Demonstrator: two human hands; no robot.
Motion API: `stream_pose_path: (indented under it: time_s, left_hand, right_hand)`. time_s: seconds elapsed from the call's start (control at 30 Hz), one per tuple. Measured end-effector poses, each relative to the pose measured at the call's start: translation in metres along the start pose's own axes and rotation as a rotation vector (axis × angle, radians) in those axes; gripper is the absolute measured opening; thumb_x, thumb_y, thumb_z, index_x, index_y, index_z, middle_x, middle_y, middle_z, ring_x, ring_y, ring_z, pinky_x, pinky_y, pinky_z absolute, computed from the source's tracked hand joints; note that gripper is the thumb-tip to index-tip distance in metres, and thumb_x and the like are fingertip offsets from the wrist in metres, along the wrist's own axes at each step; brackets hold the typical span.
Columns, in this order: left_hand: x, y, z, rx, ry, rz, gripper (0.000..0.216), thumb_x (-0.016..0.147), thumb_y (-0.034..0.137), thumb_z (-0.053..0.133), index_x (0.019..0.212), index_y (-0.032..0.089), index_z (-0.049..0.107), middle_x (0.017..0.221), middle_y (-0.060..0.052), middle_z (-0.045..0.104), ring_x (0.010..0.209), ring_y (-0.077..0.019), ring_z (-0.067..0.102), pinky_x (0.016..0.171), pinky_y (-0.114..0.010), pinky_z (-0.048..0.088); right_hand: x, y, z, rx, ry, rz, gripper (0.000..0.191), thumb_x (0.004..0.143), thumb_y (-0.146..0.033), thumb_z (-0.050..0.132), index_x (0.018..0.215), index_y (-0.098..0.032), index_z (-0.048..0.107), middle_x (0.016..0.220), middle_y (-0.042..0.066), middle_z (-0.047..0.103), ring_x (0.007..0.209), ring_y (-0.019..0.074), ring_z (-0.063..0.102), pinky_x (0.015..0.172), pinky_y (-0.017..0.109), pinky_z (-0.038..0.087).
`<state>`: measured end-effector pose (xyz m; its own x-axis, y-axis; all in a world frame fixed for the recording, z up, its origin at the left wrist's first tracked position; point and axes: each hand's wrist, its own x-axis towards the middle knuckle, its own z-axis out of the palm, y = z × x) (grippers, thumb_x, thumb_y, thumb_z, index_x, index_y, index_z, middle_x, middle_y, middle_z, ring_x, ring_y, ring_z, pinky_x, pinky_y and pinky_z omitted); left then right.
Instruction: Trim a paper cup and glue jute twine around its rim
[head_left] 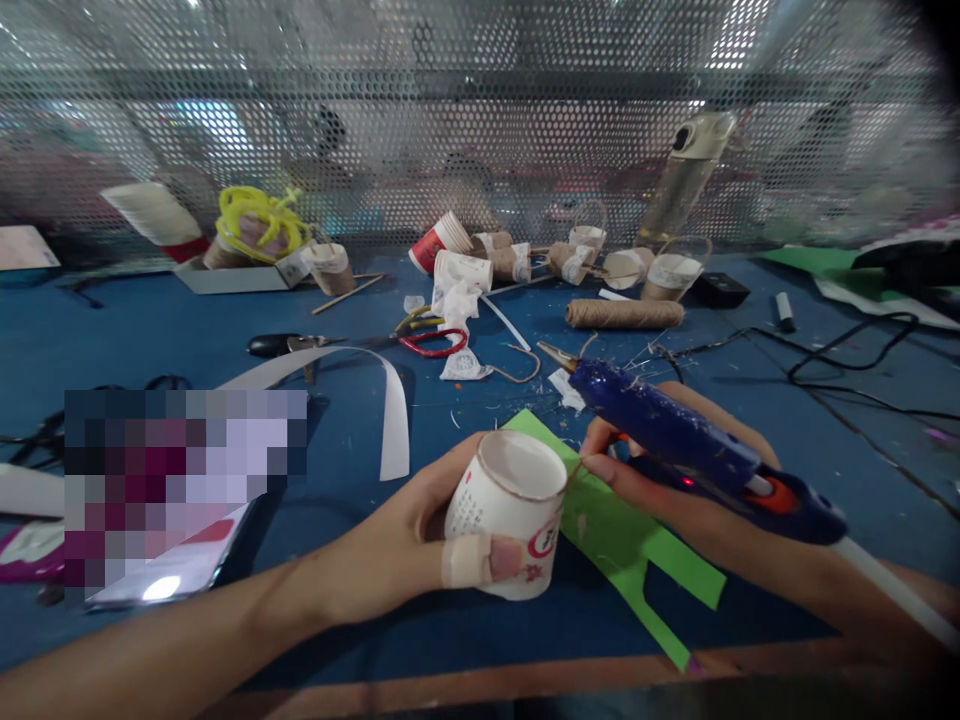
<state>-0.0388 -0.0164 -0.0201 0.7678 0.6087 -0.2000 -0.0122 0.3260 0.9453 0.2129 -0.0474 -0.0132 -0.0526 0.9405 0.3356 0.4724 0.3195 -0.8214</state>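
Observation:
My left hand [431,520], a bandage round its thumb, is wrapped about a white paper cup [480,505] with red and black print. The cup is upright with a slight tilt, its mouth facing up. In my right hand [664,508] is a blue hot glue gun [656,415], its nozzle pointing up and left, away from the cup. The right thumb and forefinger also pinch a thin strand of twine [576,468] beside the cup's rim. A cut piece of green paper [611,540] lies under and beside the cup.
Red-handled scissors [435,343], a twine roll [624,314] and a curling white paper strip [396,430] lie ahead. Twine-wrapped cups [571,262] and a bottle [682,190] stand before a perforated metal screen [480,130]. Black cable [832,350] runs at right; a partly blurred-out phone [176,575] is at left.

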Motion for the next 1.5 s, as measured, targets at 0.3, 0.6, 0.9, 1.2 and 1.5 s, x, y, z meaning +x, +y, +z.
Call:
stream_pose_path:
  time_s: [0.3,0.6,0.9,1.2,1.5]
  left_hand:
    - [-0.001,-0.003,-0.001,-0.077,0.078,0.003,0.062,0.080,0.047,0.082,0.133,0.028,0.057,0.122,-0.008,0.069,0.108,-0.0296,0.066,0.090,-0.038,0.051]
    - [0.001,-0.008,-0.003,-0.135,0.080,0.029,0.051,0.088,0.045,0.073,0.134,0.028,0.061,0.132,-0.008,0.069,0.125,-0.0338,0.059,0.095,-0.038,0.048]
    - [0.006,-0.008,-0.004,-0.152,0.175,0.134,0.047,0.083,0.038,0.081,0.125,0.026,0.066,0.123,-0.006,0.072,0.110,-0.0261,0.067,0.089,-0.032,0.052]
    - [0.012,-0.009,-0.003,-0.393,0.151,0.131,0.044,0.090,0.050,0.069,0.123,0.021,0.072,0.118,-0.009,0.077,0.102,-0.0274,0.074,0.093,-0.037,0.056]
    - [0.009,-0.006,-0.001,-0.235,0.291,0.139,0.051,0.077,0.035,0.088,0.124,0.025,0.070,0.116,-0.007,0.077,0.102,-0.0236,0.072,0.087,-0.030,0.058]
  right_hand:
    - [0.002,0.003,-0.001,0.114,-0.053,0.004,0.016,0.081,-0.029,0.082,0.091,-0.029,0.070,0.086,-0.002,0.075,0.076,0.0174,0.073,0.064,0.027,0.061]
    - [0.001,0.002,0.003,0.151,-0.054,0.050,0.016,0.081,-0.028,0.082,0.089,-0.034,0.070,0.087,-0.003,0.075,0.077,0.0190,0.074,0.068,0.031,0.064]
    - [0.001,0.004,0.001,0.117,-0.049,-0.026,0.021,0.075,-0.025,0.084,0.090,-0.032,0.071,0.085,-0.005,0.075,0.073,0.0175,0.073,0.061,0.024,0.063]
    - [0.000,0.012,0.000,0.030,0.047,-0.057,0.017,0.080,-0.031,0.083,0.090,-0.036,0.071,0.085,-0.004,0.072,0.073,0.0178,0.071,0.064,0.028,0.062]
    - [0.002,0.012,0.002,0.128,0.083,0.027,0.017,0.079,-0.037,0.083,0.088,-0.032,0.069,0.087,-0.004,0.078,0.080,0.0204,0.077,0.070,0.030,0.062]
